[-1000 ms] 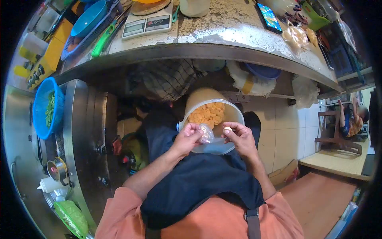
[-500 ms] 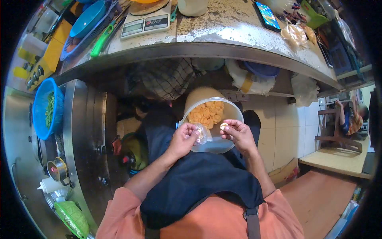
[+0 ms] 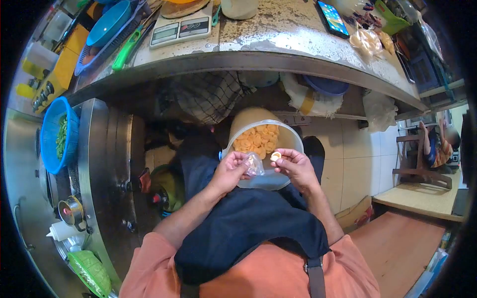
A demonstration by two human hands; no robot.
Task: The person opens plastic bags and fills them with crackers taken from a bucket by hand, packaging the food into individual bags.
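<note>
A clear plastic bucket point(image 3: 290, 136) stands between my knees, its mouth tilted toward me, with many orange round chips point(image 3: 257, 140) inside. My left hand point(image 3: 229, 172) is closed on a small clear plastic bag point(image 3: 255, 165) with pale bits in it, held over the near side of the bucket. Pinched between the thumb and fingers of my right hand point(image 3: 298, 169) is a small round cracker point(image 3: 276, 156), pale at the edge and orange in the middle. It is just right of the bag, apart from it. The fingertips partly cover both things.
Above the bucket runs a metal worktop point(image 3: 268, 39) with a digital scale point(image 3: 181, 31) and a phone point(image 3: 333, 19). At left are a blue basket point(image 3: 47, 134) of green vegetables and a steel counter. Another person point(image 3: 438, 146) sits at far right.
My right hand has shifted slightly left toward the bag, and the cracker is turned so more of its orange middle shows. The small bag is a little more upright.
</note>
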